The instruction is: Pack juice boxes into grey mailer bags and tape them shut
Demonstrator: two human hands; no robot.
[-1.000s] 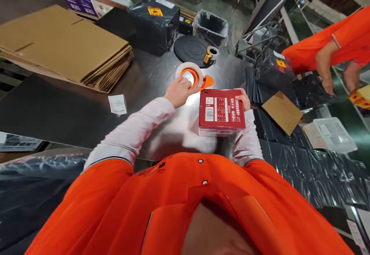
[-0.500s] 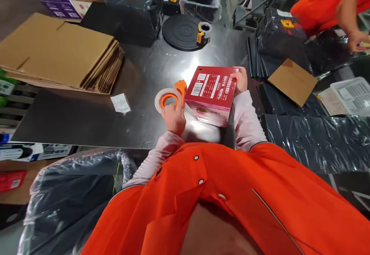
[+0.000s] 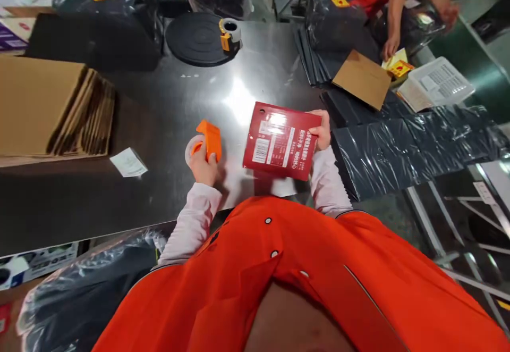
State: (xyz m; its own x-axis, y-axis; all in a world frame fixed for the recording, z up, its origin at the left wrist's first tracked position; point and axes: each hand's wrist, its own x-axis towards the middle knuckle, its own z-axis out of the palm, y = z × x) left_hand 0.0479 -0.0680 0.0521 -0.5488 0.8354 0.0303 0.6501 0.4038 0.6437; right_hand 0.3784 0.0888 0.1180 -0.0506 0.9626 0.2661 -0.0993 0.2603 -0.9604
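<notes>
Bare desk (image 3: 167, 102) lies open ahead of the tape gun (image 3: 207, 140) and the red box (image 3: 281, 142), as far as the black disc (image 3: 195, 41) near the far edge, and a narrow clear lane runs between the two. To the left the cardboard stack (image 3: 43, 107) bounds the way, with only a paper slip (image 3: 128, 162) lying flat in between. On the right, black bags (image 3: 398, 139) lie just beside the box, with a brown card (image 3: 362, 78) on them further off.

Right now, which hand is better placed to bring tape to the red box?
Left, probably: the left hand grips the orange tape dispenser beside the red box, while the right hand holds the box's right edge.
</notes>
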